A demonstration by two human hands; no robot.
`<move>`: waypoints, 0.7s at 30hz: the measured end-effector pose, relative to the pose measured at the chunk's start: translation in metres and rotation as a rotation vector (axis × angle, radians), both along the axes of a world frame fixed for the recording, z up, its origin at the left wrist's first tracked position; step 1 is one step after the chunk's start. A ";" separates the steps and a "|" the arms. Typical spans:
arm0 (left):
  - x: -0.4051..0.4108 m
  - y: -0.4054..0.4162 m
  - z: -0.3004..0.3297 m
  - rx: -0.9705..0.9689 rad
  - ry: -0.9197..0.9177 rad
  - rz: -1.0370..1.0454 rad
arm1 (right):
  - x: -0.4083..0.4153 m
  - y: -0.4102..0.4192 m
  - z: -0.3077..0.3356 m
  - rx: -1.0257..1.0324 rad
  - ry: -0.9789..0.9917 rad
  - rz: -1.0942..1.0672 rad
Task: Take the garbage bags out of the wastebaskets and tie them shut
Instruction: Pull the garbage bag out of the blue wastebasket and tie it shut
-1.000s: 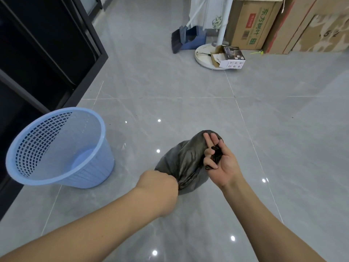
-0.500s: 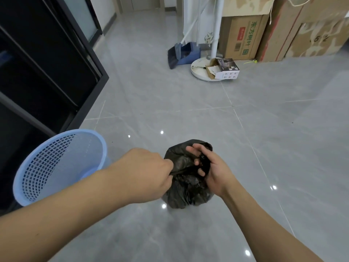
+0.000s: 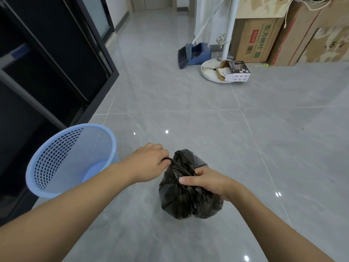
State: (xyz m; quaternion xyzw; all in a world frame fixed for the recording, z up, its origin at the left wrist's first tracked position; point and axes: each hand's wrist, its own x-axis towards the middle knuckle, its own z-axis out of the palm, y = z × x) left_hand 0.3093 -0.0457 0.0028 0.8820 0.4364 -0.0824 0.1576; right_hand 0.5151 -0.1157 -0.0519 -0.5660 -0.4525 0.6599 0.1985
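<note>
A black garbage bag [image 3: 181, 201] hangs full and bunched above the grey floor at lower centre. My left hand [image 3: 149, 163] is closed on a twisted strand of the bag's top and pulls it to the left. My right hand [image 3: 209, 181] grips the gathered neck of the bag from the right, thumb across the plastic. A light blue mesh wastebasket [image 3: 69, 159] stands on the floor to the left of my left forearm, with no bag inside.
A black-framed cabinet [image 3: 56, 72] runs along the left. At the back stand a blue dustpan and brush [image 3: 192, 55], a white fan base [image 3: 209, 72] with a small box [image 3: 236, 72] on it, and stacked cardboard cartons [image 3: 264, 40].
My left hand moved from below the bag to its top left and now pulls a strand. My right hand turned over onto the bag's neck. The view tilted up.
</note>
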 end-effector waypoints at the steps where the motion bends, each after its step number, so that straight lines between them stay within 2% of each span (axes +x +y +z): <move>1: 0.000 0.002 -0.006 -0.032 -0.022 0.026 | 0.001 0.002 0.000 -0.017 -0.013 0.013; 7: 0.005 0.007 -0.028 -0.120 -0.289 0.151 | 0.004 0.010 0.011 -0.084 -0.132 0.097; 11: 0.006 0.007 -0.033 -0.152 -0.529 0.240 | 0.009 0.016 0.019 -0.273 0.021 0.095; 13: 0.007 0.005 -0.034 -0.208 -0.689 0.313 | 0.010 0.020 0.026 -0.241 -0.002 0.174; 17: 0.015 0.004 -0.033 -0.337 -0.895 0.409 | 0.008 0.030 0.041 0.045 -0.446 0.257; 21: 0.020 0.005 -0.031 -0.369 -0.977 0.432 | 0.002 0.034 0.058 0.298 -0.876 0.445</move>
